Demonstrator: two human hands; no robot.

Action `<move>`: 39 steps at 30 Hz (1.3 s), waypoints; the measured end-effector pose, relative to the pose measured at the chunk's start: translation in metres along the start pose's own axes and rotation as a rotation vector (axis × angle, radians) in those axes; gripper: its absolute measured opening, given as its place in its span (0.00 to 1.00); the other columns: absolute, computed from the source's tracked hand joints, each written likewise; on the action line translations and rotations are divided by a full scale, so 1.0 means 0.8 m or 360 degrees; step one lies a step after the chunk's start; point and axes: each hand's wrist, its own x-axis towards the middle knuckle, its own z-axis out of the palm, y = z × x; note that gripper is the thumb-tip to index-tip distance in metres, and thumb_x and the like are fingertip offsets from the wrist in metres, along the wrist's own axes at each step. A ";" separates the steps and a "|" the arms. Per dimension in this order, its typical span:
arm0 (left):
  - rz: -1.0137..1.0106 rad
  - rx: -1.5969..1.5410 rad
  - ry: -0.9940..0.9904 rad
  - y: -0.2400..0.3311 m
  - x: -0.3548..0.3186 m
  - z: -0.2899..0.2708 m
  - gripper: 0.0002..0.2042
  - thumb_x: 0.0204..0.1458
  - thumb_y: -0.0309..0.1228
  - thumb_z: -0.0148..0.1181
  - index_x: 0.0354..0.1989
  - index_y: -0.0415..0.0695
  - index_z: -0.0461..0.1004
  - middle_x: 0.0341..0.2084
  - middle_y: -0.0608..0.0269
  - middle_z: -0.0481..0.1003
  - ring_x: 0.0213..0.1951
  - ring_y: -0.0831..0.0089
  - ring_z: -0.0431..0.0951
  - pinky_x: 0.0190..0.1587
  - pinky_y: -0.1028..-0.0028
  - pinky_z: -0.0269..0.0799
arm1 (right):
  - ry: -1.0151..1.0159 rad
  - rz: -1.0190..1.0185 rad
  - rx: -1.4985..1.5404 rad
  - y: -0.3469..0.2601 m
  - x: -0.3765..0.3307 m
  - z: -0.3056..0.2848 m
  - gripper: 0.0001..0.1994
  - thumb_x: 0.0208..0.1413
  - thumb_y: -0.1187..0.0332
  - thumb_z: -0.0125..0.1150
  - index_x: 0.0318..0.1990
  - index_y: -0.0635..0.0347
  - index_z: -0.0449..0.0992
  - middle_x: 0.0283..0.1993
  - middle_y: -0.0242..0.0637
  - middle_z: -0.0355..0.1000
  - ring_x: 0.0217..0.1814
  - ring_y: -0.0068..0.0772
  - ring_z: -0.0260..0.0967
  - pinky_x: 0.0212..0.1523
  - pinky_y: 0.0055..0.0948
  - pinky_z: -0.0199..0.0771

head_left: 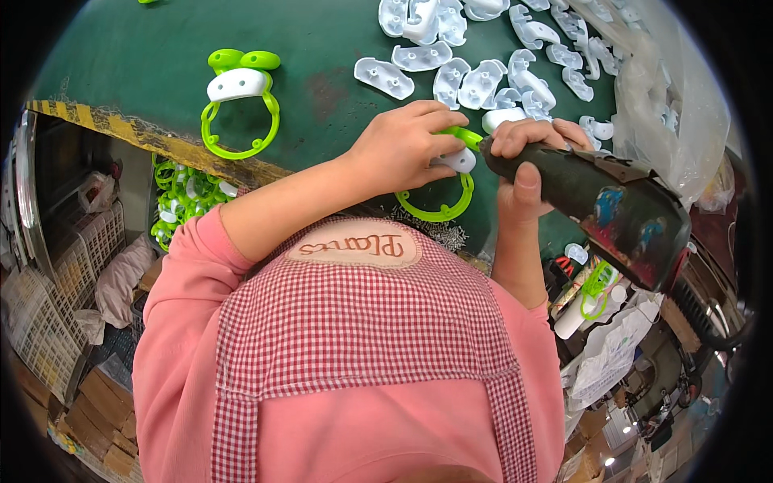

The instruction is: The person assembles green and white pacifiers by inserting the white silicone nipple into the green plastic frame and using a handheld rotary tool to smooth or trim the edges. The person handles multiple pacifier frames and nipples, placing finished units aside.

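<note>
Left, below striped table edge (pixel 121 129): green rings (pixel 187 197) are lying heaped. Just beyond, on green tabletop (pixel 322 40), ring with white piece (pixel 240 85) is lying alone. Left hand (pixel 407 145) is pinching second green-and-white ring (pixel 460 161) against tabletop, close before person. Small screws (pixel 443 233) are lying at near edge. White shells (pixel 483 80) are spreading beyond hands. Right hand (pixel 519 145) is wrapping dark handheld tool (pixel 604 201), nose beside held ring; contact, cannot tell. Far right, clear plastic bag (pixel 684 113) is slumping.
</note>
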 end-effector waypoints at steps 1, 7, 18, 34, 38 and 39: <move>-0.0010 0.0000 -0.0003 -0.001 0.000 0.000 0.16 0.33 0.31 0.73 0.34 0.46 0.79 0.47 0.66 0.76 0.48 0.62 0.76 0.47 0.68 0.75 | -0.0040 -0.0044 0.0051 0.001 0.001 0.003 0.34 0.52 0.64 0.68 0.59 0.66 0.54 0.31 0.40 0.71 0.31 0.30 0.70 0.37 0.25 0.71; 0.0029 -0.0030 -0.0070 -0.008 0.001 -0.003 0.17 0.34 0.31 0.73 0.36 0.47 0.79 0.48 0.66 0.76 0.50 0.62 0.76 0.48 0.68 0.75 | 0.0223 0.0315 -0.0068 -0.036 0.012 0.011 0.39 0.49 0.44 0.64 0.57 0.63 0.54 0.29 0.38 0.67 0.29 0.31 0.66 0.38 0.36 0.70; 0.0133 0.0083 -0.0002 0.015 0.003 -0.006 0.18 0.35 0.29 0.71 0.39 0.46 0.78 0.52 0.65 0.73 0.54 0.59 0.72 0.55 0.63 0.71 | 0.0596 0.0342 0.0006 -0.054 -0.091 -0.006 0.40 0.49 0.55 0.70 0.61 0.63 0.52 0.28 0.38 0.68 0.26 0.31 0.67 0.33 0.34 0.71; 0.0187 -0.0094 -0.0070 0.034 -0.009 -0.011 0.10 0.32 0.34 0.72 0.26 0.50 0.80 0.24 0.75 0.75 0.34 0.73 0.73 0.42 0.70 0.65 | 0.0260 0.0156 0.0417 -0.094 -0.022 0.021 0.45 0.46 0.39 0.66 0.64 0.50 0.50 0.26 0.33 0.67 0.25 0.29 0.67 0.33 0.35 0.70; 0.0087 0.0097 0.0102 0.027 -0.013 -0.017 0.14 0.31 0.34 0.73 0.30 0.49 0.81 0.27 0.72 0.77 0.37 0.72 0.75 0.42 0.68 0.68 | 0.0303 0.0144 0.0283 -0.087 -0.009 0.032 0.45 0.47 0.42 0.68 0.63 0.54 0.48 0.27 0.35 0.68 0.26 0.30 0.68 0.34 0.36 0.71; 0.0058 0.0129 0.0153 0.024 -0.013 -0.017 0.15 0.31 0.34 0.74 0.31 0.49 0.81 0.29 0.71 0.78 0.39 0.71 0.75 0.43 0.67 0.69 | 0.0316 0.0117 0.0213 -0.082 -0.005 0.033 0.45 0.47 0.43 0.68 0.63 0.55 0.47 0.27 0.35 0.68 0.26 0.31 0.68 0.35 0.36 0.72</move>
